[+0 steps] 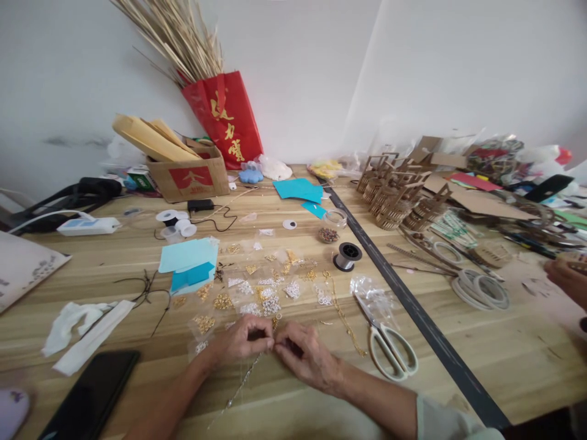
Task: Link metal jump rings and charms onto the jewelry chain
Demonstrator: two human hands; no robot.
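My left hand (247, 337) is closed in a pinch, its fingertips meeting those of my right hand (309, 355) low in the middle of the view. From the left fingertips a thin silver chain (247, 374) trails down toward me over the wooden table. Between the hands, just beyond the fingertips, shows a short gold chain piece (276, 321). My right thumb and fingers also press together; what they pinch is too small to make out. Past my hands lie small bags of silver jewelry findings (270, 304) and gold findings (222, 301). A longer gold chain (339, 308) lies right of them.
White-handled scissors (394, 354) lie right of my right hand, beside a dark strip (403, 311) crossing the table. A wire spool (347, 256) stands beyond. A black phone (89, 397) lies at left. Small woven baskets (394, 195) stand back right. Another person's hand (568, 278) is at far right.
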